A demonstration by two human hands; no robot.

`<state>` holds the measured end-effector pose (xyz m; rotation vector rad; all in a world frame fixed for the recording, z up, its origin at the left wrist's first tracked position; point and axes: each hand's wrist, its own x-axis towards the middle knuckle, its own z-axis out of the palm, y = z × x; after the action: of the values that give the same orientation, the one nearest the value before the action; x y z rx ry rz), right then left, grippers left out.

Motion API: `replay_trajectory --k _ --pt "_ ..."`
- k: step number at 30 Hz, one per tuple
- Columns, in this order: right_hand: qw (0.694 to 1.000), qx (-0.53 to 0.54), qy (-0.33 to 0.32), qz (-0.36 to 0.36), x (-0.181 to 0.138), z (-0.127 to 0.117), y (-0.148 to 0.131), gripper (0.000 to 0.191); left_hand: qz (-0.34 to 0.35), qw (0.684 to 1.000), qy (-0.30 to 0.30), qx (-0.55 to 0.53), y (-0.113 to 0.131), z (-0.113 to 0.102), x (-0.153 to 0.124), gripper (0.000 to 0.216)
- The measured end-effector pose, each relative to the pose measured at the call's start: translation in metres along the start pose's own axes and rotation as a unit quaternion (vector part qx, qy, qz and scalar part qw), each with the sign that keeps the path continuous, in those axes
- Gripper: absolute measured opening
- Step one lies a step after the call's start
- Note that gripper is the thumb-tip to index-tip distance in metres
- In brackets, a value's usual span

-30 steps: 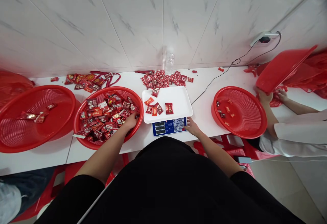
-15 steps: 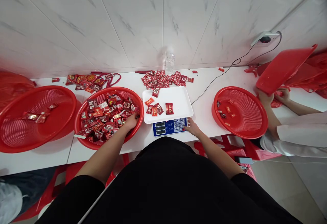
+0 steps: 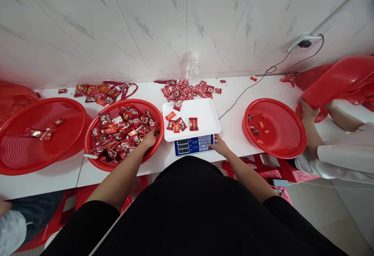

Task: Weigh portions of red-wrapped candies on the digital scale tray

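My left hand (image 3: pixel 150 139) reaches into the right side of a red plastic basket (image 3: pixel 89 143) full of wrapped candies (image 3: pixel 117 141). Its fingertips are hidden against the candies and the inner wall, so its grip is unclear. At the right edge of a blue digital scale (image 3: pixel 194 145) is my right hand (image 3: pixel 221 146), thumb touching the keypad and fingers apart from it beside the pan. Several red candy packets lie on the scale's white pan (image 3: pixel 204 112), mostly on its left half, with one candy packet (image 3: pixel 193 124) near the middle.
Patterned red packets (image 3: pixel 187 90) and a clear bottle (image 3: pixel 194 71) stand behind the pan. A nearly bare red basket (image 3: pixel 17 162) is at left, another basket (image 3: pixel 274 152) at right. A black cable (image 3: pixel 245 91) runs to the socket. A co-worker's hands (image 3: pixel 309 112) hold a red container.
The co-worker at right has moved the red container further right and tilted it differently. My two hands have stayed in place.
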<state>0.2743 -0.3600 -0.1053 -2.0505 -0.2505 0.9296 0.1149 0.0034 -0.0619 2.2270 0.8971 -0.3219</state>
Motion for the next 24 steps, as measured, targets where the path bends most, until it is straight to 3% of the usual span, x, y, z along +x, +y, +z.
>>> replay_trajectory --k 13,24 --pt "0.997 0.065 -0.038 0.005 0.0005 -0.0051 -0.0028 0.073 0.002 1.000 0.012 -0.005 -0.0012 -0.0003 -0.0035 0.040" --pt "0.996 0.087 -0.010 -0.008 -0.0057 0.0023 -0.0040 0.067 0.004 1.000 0.004 0.003 -0.0026 0.0002 0.0011 0.041"
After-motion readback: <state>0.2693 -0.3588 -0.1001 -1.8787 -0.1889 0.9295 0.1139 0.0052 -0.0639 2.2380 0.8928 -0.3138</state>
